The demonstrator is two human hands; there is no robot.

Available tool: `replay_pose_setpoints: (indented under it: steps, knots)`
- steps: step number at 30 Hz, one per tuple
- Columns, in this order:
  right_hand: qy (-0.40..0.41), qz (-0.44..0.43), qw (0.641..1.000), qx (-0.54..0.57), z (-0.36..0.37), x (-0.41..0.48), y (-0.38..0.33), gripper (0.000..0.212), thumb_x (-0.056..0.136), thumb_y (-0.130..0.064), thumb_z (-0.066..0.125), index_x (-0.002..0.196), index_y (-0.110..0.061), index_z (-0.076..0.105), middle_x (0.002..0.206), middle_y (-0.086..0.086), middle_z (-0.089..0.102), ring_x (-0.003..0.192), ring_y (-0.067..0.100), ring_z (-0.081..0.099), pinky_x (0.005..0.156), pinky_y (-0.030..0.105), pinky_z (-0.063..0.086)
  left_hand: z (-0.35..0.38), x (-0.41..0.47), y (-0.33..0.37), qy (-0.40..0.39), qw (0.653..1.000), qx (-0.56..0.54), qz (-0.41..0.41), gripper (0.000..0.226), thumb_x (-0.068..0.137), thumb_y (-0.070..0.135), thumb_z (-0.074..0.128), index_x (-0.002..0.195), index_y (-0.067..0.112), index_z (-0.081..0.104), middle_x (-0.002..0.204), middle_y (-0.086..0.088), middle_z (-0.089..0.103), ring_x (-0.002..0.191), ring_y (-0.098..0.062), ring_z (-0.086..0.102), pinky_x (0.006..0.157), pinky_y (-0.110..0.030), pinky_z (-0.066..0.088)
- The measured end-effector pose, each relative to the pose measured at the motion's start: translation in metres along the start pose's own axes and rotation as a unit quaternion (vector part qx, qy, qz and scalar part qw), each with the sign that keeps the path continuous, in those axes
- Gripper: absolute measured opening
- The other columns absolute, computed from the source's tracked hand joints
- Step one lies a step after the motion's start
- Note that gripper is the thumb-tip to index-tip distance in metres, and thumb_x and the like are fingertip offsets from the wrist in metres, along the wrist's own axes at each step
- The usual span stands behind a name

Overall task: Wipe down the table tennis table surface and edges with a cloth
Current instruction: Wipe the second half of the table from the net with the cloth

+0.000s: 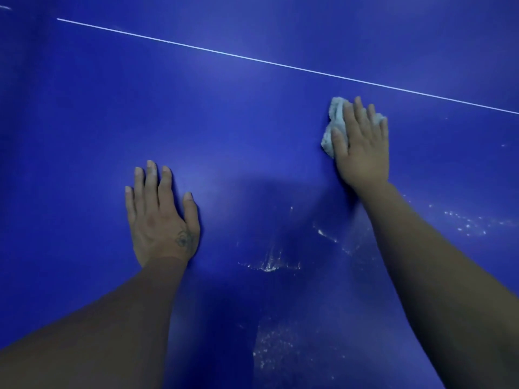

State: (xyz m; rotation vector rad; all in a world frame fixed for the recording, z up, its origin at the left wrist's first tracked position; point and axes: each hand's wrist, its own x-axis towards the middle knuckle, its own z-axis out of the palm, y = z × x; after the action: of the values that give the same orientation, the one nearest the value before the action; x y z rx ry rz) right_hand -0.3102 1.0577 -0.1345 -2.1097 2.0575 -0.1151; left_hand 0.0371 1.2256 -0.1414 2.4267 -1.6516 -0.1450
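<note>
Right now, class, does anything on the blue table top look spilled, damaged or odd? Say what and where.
Yes: white specks and smears dot the table on both sides of the right forearm, like dust or residue. The cloth, pressed flat under the right hand, lies farther out. No damage shows.

The flat, deep blue bench fills my whole view, a thin white painted line slanting across its far part. On it I see the left hand lying flat with straight fingers, the right hand pressing a crumpled pale cloth down short of that line, and whitish dusty smears scattered over the near part.
</note>
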Motion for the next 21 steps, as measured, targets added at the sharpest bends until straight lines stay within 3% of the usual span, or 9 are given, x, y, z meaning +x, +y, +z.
replay_pose_setpoints:
  steps: [4,9,12,18,21]
  knots:
    - [0.031,0.055,0.998,-0.015,0.008,-0.097,-0.020,0.064,0.116,-0.046,0.033,0.173,-0.018,0.022,0.181,0.006,0.018,0.168,0.031,0.013,0.134,0.056,0.011,-0.003,0.000,0.001,-0.008,1.000,-0.004,-0.002,0.068,0.111,0.047,0.032,0.169,0.011,0.029,0.180,-0.006,0.017,0.168,-0.023,0.005,0.136,-0.049,0.005]
    - [-0.005,-0.018,0.999,-0.031,0.032,-0.219,-0.049,0.071,0.114,-0.049,0.034,0.173,-0.015,0.016,0.182,0.006,0.010,0.168,0.032,0.005,0.135,0.058,0.009,-0.003,-0.001,0.000,-0.004,1.000,-0.011,0.001,0.065,0.112,0.043,0.038,0.168,0.012,0.030,0.180,-0.006,0.017,0.168,-0.023,0.005,0.136,-0.048,0.004]
    - [-0.010,-0.040,0.998,-0.041,0.030,-0.195,-0.042,0.071,0.114,-0.050,0.030,0.172,-0.010,0.018,0.181,0.008,0.011,0.168,0.033,0.004,0.134,0.059,0.009,-0.002,-0.001,0.000,-0.003,1.000,-0.006,0.000,0.064,0.112,0.043,0.039,0.168,0.013,0.029,0.180,-0.006,0.017,0.168,-0.023,0.005,0.136,-0.048,0.004]
    - [-0.023,0.061,0.998,0.016,0.017,-0.138,-0.043,0.072,0.114,-0.046,0.022,0.172,-0.006,0.009,0.182,0.010,0.000,0.168,0.028,-0.004,0.135,0.054,0.000,-0.004,-0.004,0.002,0.003,1.000,-0.001,0.008,0.065,0.113,0.045,0.035,0.169,0.011,0.029,0.180,-0.007,0.018,0.168,-0.024,0.007,0.136,-0.048,0.003]
    - [-0.039,-0.015,0.999,0.019,0.021,-0.188,-0.058,0.074,0.109,-0.045,0.022,0.172,-0.007,0.013,0.182,0.010,0.005,0.169,0.030,-0.001,0.135,0.054,-0.001,-0.009,-0.006,0.001,-0.024,1.000,0.007,0.012,0.067,0.114,0.046,0.030,0.171,0.010,0.022,0.181,-0.007,0.013,0.168,-0.025,0.004,0.136,-0.049,0.004]
